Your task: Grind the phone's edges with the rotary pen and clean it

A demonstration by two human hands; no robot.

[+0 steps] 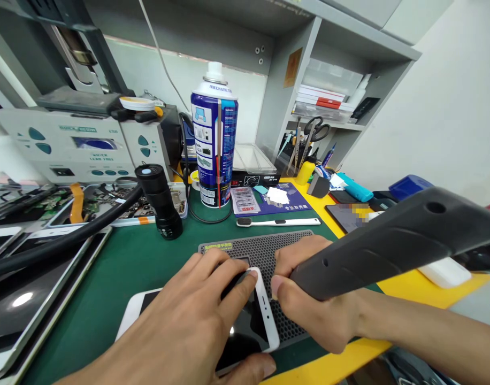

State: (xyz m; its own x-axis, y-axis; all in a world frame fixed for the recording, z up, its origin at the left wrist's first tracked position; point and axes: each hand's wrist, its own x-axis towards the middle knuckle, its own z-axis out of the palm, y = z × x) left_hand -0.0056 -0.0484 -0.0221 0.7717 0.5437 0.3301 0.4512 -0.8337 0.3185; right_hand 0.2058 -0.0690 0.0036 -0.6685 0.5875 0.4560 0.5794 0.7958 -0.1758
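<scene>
A white smartphone with a dark, glossy screen lies face up, partly on a grey perforated mat. Across its screen rests my left hand, fingertips at the far edge and thumb along the near edge, holding it. The hand hides the phone's middle. My right hand is closed round a tool with a thick black handle, which slants up to the right toward the camera. The fist hides the tool's working end, close to the phone's top end; I cannot tell whether it touches.
Behind the mat lie a white-handled brush and a blue spray can, standing. A black flashlight stands left, near a parts tray and a soldering station. Other phones lie far left. Scissors stand at the back.
</scene>
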